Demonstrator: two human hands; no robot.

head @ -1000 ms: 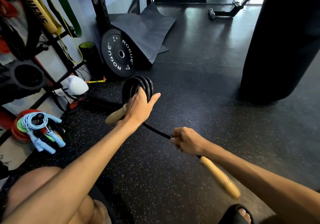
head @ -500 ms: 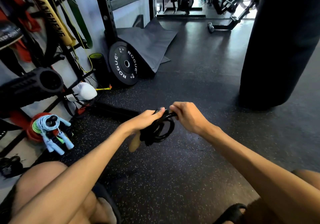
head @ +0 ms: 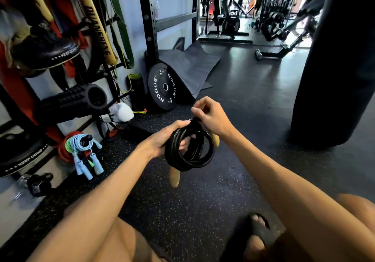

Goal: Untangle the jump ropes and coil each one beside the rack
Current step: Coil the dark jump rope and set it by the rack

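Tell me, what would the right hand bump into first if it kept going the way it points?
Probably the black jump rope: the right hand points leftward at the coil's top, where its fingers seem to pinch it. The left hand holding the coil comes next. Depth is unclear.

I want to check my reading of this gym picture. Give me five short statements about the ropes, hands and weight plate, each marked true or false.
1. The left hand holds the black rope as a coil. True.
2. The black rope has blue handles. False: its handles are wooden.
3. The right hand hangs empty. False: it pinches the top of the coil.
4. The blue rope lies apart from both hands. True.
5. The weight plate lies flat. False: it stands on edge against the black upright.
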